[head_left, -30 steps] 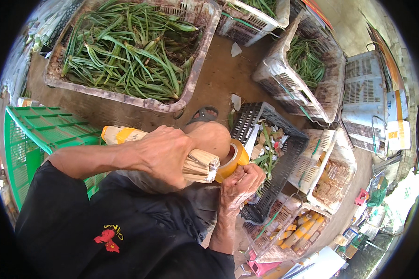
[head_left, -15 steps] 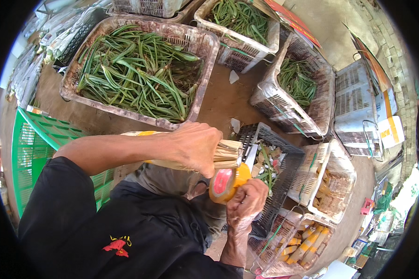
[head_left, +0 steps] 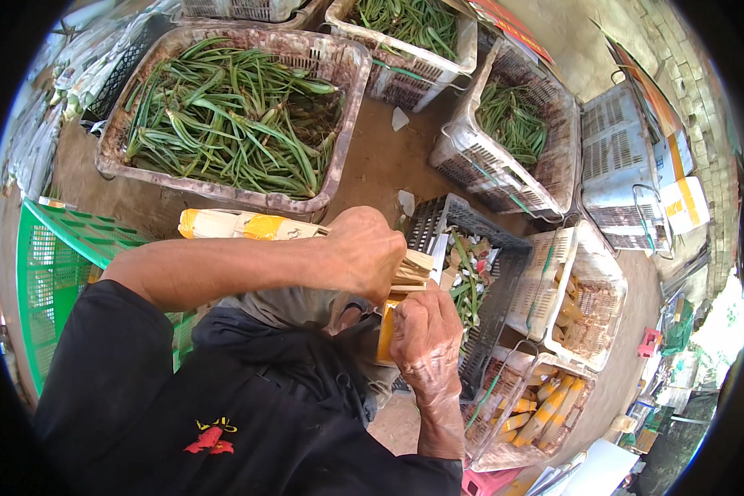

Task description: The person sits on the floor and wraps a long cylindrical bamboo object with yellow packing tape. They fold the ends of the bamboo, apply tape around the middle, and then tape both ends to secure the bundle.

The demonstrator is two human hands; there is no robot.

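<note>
My left hand [head_left: 362,255] is closed round a long pale bundle [head_left: 227,223] that looks like dried stalks or strips, banded with yellow tape. Its frayed end pokes out on the far side of my fist. Close beside that end, my right hand [head_left: 424,337] grips a roll of yellow packing tape [head_left: 385,332], mostly covered by my fingers. A short stretch of yellow tape shows just under the bundle's end. The middle of the bundle is hidden behind my left hand and forearm.
A big stained crate [head_left: 351,107] of green leaves stands ahead, with more leaf crates [head_left: 537,186] to the right. A black crate [head_left: 504,310] of scraps sits beside my hands. Yellow-banded bundles [head_left: 546,413] fill a crate at lower right; a green basket [head_left: 45,289] is at left.
My right hand has come up against the bundle's end with the tape roll, which has turned so its red inner core no longer shows. My left hand keeps its grip. The view has shifted slightly.
</note>
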